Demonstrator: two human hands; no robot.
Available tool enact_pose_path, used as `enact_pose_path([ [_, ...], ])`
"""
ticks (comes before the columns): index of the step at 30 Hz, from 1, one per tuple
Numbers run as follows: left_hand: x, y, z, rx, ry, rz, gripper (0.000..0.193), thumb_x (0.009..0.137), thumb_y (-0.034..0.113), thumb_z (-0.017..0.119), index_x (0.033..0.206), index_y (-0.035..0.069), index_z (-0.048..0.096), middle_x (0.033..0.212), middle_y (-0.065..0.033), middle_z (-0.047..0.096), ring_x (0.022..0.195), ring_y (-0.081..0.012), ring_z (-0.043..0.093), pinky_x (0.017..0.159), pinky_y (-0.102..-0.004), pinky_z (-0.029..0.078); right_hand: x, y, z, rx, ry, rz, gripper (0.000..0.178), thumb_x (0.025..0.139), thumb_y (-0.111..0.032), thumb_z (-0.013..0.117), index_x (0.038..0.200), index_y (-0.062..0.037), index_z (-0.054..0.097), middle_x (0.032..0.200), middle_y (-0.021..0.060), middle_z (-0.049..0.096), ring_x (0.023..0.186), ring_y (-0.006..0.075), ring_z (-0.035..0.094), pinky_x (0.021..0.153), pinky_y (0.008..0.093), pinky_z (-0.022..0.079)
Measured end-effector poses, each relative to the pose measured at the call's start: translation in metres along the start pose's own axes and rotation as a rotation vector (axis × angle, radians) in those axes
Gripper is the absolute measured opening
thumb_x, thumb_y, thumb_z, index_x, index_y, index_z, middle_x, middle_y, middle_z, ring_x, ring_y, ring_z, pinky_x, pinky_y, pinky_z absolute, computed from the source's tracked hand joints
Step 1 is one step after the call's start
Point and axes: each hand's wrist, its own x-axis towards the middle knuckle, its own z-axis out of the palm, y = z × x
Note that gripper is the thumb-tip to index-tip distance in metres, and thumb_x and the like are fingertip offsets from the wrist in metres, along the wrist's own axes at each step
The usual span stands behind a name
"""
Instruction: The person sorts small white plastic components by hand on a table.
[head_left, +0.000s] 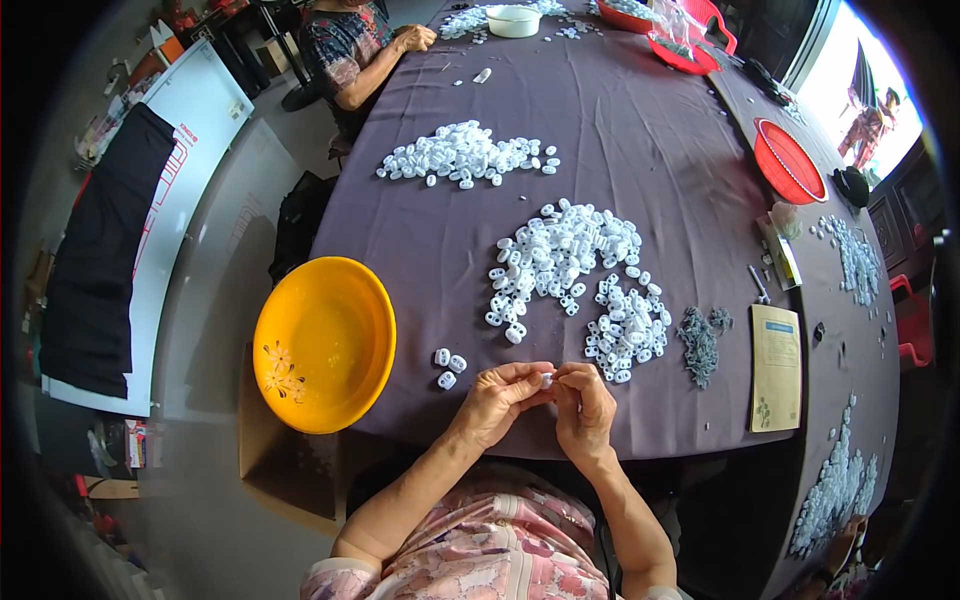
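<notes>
Two hands meet just above the near edge of the bench [640, 160], which is covered with a dark purple cloth. The left hand [497, 398] and the right hand [584, 403] both pinch one small white plastic piece [546, 380] between their fingertips, so the piece sits between the two hands, in front of the person's body. Both hands are closed on it with bent fingers.

Three loose white pieces [448, 366] lie on the cloth just left of the left hand. Beyond the hands there is a large pile of white plastic pieces [560, 255], and a smaller pile [628, 330] lies near the right hand, a little further in. A small heap of grey metal parts [700, 342] lies to the right of this pile, and a tan booklet [776, 366] lies further right. Another heap of white pieces [462, 155] lies further away, in the middle of the bench.

A yellow plastic bowl [322, 342] stands at the left edge of the bench, close to the left hand but not touching it. A red round basket [789, 160] rests on the far right side. At the far end another person sits, with one hand [415, 38] resting on the cloth near a white bowl [513, 20].
</notes>
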Motion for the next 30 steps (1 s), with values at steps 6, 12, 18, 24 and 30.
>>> enact_pose_path([
  [6, -0.0015, -0.0013, -0.0009, 0.014, -0.006, 0.005, 0.018, 0.084, 0.008, 0.055, 0.1, 0.002, 0.061, 0.093, -0.0082, 0.063, 0.087, -0.0163, 0.059, 0.083, -0.0332, 0.047, -0.0013, 0.0029, -0.0006, 0.088, -0.017, 0.104, 0.014, 0.076, 0.011, 0.051, 0.082, -0.0007, 0.047, 0.08, 0.0103, 0.056, 0.065, 0.016, 0.055, 0.058, 0.0239, 0.045],
  [12, -0.0017, 0.0007, 0.0006, -0.022, -0.011, 0.002, 0.018, 0.084, 0.008, 0.055, 0.099, 0.001, 0.062, 0.094, -0.0081, 0.063, 0.087, -0.0164, 0.06, 0.083, -0.033, 0.047, -0.0041, 0.0012, 0.0003, 0.237, 0.019, 0.226, 0.013, 0.077, 0.01, 0.054, 0.08, -0.0003, 0.047, 0.081, 0.0086, 0.057, 0.069, 0.0118, 0.057, 0.06, 0.0214, 0.046],
  [18, -0.0008, 0.0006, -0.0002, -0.019, -0.003, -0.009, 0.019, 0.084, 0.008, 0.055, 0.1, 0.001, 0.061, 0.094, -0.0081, 0.062, 0.087, -0.0166, 0.059, 0.083, -0.0328, 0.046, -0.0048, 0.0001, 0.0023, 0.251, 0.065, 0.223, 0.014, 0.075, 0.01, 0.058, 0.078, -0.0008, 0.048, 0.079, 0.0082, 0.057, 0.065, 0.0105, 0.055, 0.056, 0.0208, 0.044],
  [24, -0.0008, 0.0007, 0.0017, -0.037, 0.01, 0.0, 0.019, 0.085, 0.009, 0.054, 0.1, 0.001, 0.06, 0.094, -0.0084, 0.062, 0.086, -0.0172, 0.059, 0.083, -0.0326, 0.047, -0.0081, 0.0065, 0.0036, 0.169, 0.062, 0.128, 0.015, 0.074, 0.009, 0.059, 0.077, -0.0013, 0.047, 0.079, 0.009, 0.057, 0.061, 0.0108, 0.052, 0.053, 0.0205, 0.043],
  [30, -0.0008, 0.0006, 0.0014, -0.034, 0.011, -0.007, 0.018, 0.085, 0.008, 0.054, 0.1, 0.001, 0.06, 0.094, -0.0082, 0.062, 0.086, -0.0172, 0.059, 0.083, -0.0331, 0.047, -0.0074, 0.0024, 0.0046, 0.177, 0.064, 0.166, 0.015, 0.076, 0.009, 0.057, 0.077, -0.001, 0.046, 0.08, 0.0096, 0.057, 0.06, 0.0107, 0.053, 0.051, 0.0203, 0.043],
])
